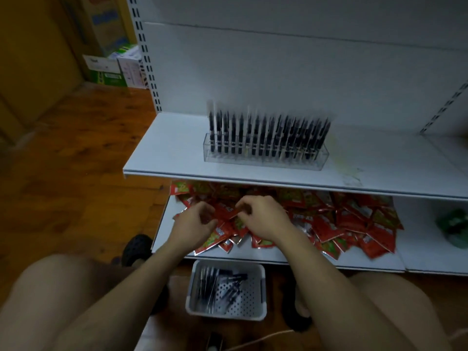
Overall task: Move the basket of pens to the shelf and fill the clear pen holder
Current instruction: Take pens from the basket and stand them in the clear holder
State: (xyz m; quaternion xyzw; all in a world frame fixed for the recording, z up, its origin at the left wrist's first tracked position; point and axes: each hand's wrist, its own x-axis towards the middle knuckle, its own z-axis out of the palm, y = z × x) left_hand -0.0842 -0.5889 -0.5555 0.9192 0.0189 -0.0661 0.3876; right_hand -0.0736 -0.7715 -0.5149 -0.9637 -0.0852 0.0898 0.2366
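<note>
- The white perforated plastic basket (263, 290) sits on the floor between the person's knees, with loose black pens (222, 287) lying in it, long axes pointing roughly toward the shelving.
- Beyond and above the basket, the left hand (195, 221) and right hand (260, 216) hover close together with fingers curled; I cannot tell whether they pinch anything.
- Higher again beyond the basket, the clear rectangular plastic pen holder (266, 160) stands nearly full, its length running crosswise.
- Judged from here, both hands must drop back toward the basket; neither is clearly nearer.

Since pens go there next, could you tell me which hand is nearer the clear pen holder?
Right. The right hand hovers almost directly below the clear pen holder, over the red packets; the left hand sits further to its lower left.
</note>
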